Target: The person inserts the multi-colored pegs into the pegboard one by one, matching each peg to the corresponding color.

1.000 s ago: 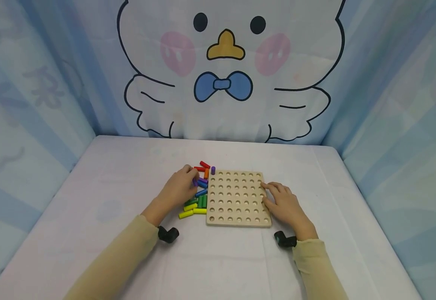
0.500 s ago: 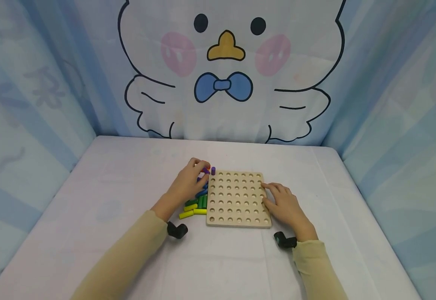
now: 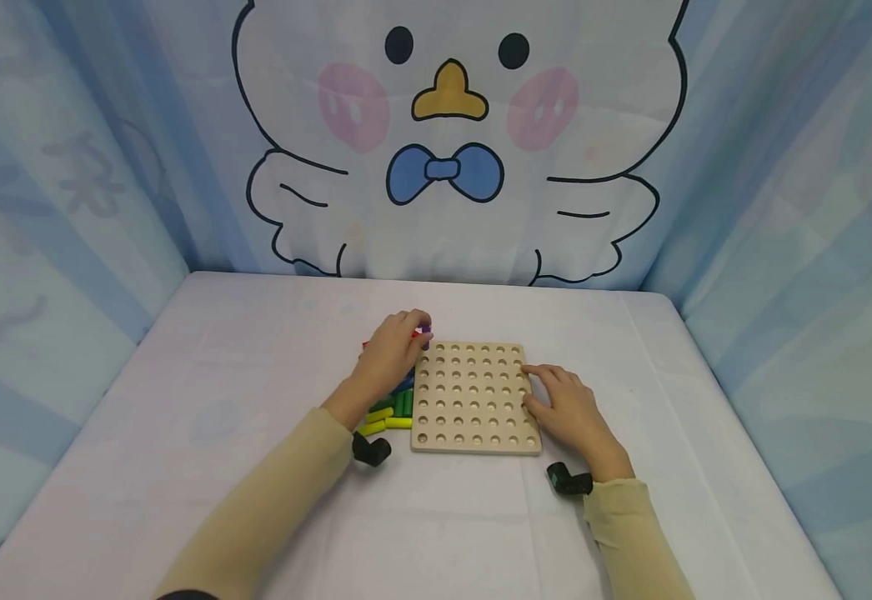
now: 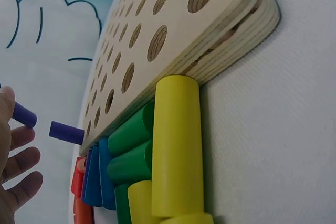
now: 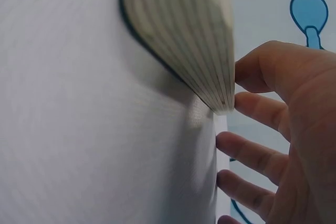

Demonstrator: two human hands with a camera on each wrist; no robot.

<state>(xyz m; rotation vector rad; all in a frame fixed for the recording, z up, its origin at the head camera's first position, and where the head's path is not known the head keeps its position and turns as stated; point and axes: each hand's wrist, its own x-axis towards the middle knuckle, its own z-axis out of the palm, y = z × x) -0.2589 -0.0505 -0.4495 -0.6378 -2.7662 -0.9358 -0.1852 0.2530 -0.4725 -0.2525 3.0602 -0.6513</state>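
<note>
Purple peg (image 4: 24, 114) sits pinched in our left fingers (image 4: 22, 136), clearest in left-wrist view; our spread right fingers (image 5: 262, 111) touch the pegboard (image 3: 465, 397).

In the head view, the bare left hand (image 3: 389, 348), pinching a small purple cylindrical peg (image 4: 24, 115), now sits higher and farther right, at the upper-left corner of the pale wooden square pegboard (image 3: 477, 451), largely covering the red cylindrical pegs (image 4: 77, 180).
</note>
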